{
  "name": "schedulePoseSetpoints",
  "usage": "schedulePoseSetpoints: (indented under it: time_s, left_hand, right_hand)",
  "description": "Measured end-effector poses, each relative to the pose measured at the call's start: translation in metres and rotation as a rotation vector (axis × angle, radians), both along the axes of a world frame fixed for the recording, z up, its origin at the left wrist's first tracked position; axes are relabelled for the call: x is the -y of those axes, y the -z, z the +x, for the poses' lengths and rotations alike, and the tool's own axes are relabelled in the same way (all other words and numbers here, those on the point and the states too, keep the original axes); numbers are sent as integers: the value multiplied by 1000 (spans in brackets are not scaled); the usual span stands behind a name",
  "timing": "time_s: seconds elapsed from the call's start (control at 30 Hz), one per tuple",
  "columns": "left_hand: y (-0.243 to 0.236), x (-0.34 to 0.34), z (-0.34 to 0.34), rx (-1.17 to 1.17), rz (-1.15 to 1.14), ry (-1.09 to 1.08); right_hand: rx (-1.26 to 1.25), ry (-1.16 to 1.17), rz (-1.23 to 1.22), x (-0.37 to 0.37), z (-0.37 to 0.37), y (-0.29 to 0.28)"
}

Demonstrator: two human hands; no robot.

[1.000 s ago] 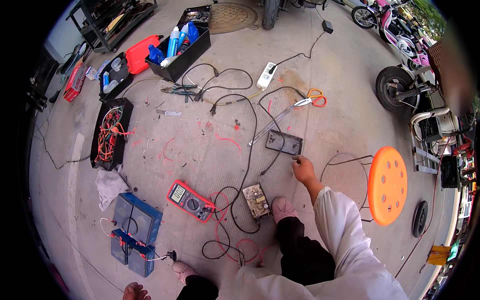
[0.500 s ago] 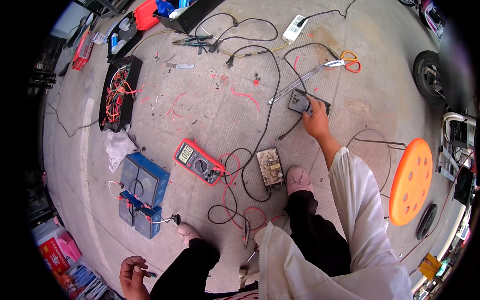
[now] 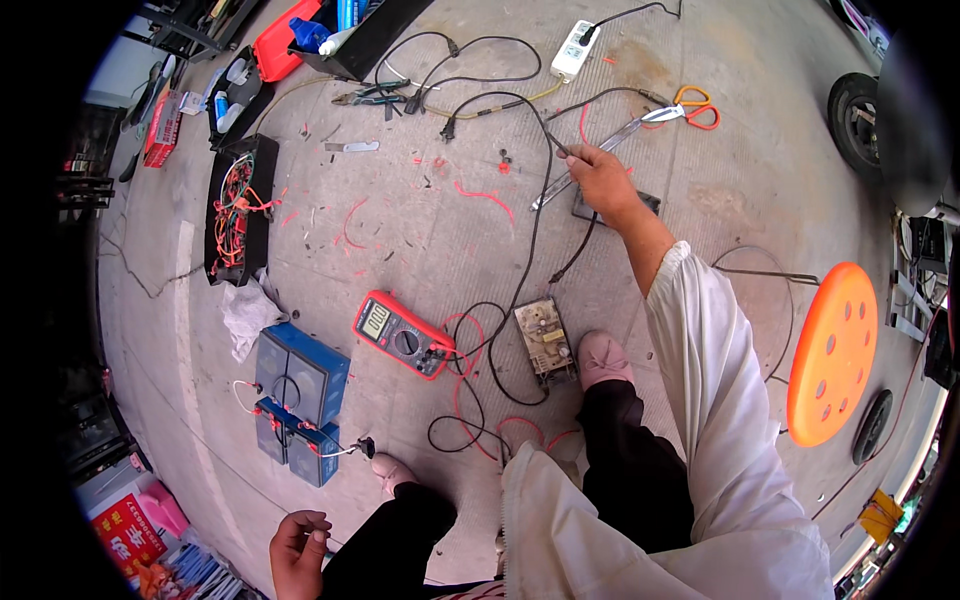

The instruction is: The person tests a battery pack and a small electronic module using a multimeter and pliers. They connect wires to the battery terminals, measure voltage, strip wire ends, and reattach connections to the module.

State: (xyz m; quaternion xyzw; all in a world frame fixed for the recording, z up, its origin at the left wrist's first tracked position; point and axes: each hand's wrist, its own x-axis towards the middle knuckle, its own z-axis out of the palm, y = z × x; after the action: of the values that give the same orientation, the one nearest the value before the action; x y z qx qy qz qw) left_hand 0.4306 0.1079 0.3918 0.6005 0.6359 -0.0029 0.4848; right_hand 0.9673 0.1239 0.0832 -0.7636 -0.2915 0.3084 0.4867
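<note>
My right hand (image 3: 607,187) is closed on a black cable (image 3: 572,260), whose loose end hangs below my wrist toward the floor. Beneath the hand lies a flat dark rectangular case (image 3: 640,205), partly covered by it. Large scissors with orange handles (image 3: 690,108) rest on the floor just beyond, beside a long metal strip (image 3: 556,190). An exposed circuit board in a casing (image 3: 543,335) lies near my right shoe. My left hand (image 3: 298,553) is low at the left by my knee, fingers curled; whether anything is in them is hidden.
A red multimeter (image 3: 402,335) with tangled leads lies mid-floor. Blue batteries (image 3: 303,372) wired together stand left, below a black box of wires (image 3: 240,215). A white power strip (image 3: 575,50) and pliers (image 3: 372,93) lie farther off. An orange stool (image 3: 833,355) stands right.
My right hand has lifted off the dark case and moved up and left, with the black cable in its fingers. The left hand stays low by my knee, fingers curled.
</note>
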Motion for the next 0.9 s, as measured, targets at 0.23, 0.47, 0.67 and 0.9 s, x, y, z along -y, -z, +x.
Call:
schedulePoseSetpoints:
  time_s: [0.23,0.47,0.67,0.9]
  left_hand:
    - [33,-61,62,355,-62,56]
    - [115,-146,211,707,-634,-423]
    - [144,-172,243,755,-620,-234]
    - [69,-134,263,764,-317,-186]
  right_hand:
    - [-160,-344,287,7,-85,-90]
    - [-3,-478,452,47,-122,-105]
    - [170,-730,330,73,-134,-123]
    - [236,-792,363,87,-125,-122]
